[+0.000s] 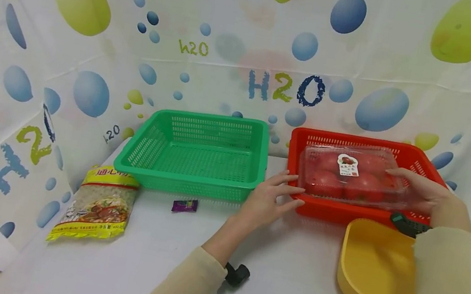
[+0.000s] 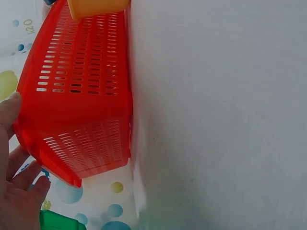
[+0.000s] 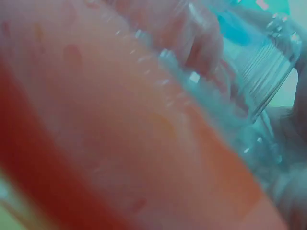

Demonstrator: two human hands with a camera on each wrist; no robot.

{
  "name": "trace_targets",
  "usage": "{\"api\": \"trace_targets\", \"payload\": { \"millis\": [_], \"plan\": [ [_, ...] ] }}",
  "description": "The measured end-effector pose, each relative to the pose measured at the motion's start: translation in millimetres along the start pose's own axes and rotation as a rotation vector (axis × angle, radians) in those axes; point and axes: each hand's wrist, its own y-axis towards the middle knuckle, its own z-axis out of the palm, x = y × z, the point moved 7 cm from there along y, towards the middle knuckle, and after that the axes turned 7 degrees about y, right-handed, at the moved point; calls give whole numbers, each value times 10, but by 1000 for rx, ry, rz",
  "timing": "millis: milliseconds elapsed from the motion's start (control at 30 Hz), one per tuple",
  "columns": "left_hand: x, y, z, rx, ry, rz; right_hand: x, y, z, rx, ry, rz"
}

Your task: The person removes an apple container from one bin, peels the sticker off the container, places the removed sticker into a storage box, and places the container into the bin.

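A clear plastic box of tomatoes with a white label lies tilted in the mouth of the red basket. My right hand grips the box by its right end. In the right wrist view the clear plastic box appears close up and blurred, the hand dark at the right edge. My left hand is at the basket's front left corner, fingers spread towards the box's left end. The left wrist view has these fingers right at the rim of the red basket.
Left of the red basket stands a green basket, with a small purple packet before it. A yellow-edged bag of pasta leans at the far left. The yellow bin sits front right, partly behind my right sleeve.
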Motion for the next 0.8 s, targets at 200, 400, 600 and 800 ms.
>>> {"api": "trace_targets", "payload": {
  "millis": [200,400,600,800],
  "plan": [
    [2,-15,10,13,-14,10,73,-60,31,59,-32,-7],
    [-4,-30,16,2,-16,24,174,-127,78,116,-4,-25],
    [-23,-22,-2,-7,16,58,321,-238,163,183,-56,-136],
    [-72,-31,-81,-21,9,87,391,-353,260,184,-34,-195]
  ]
}}
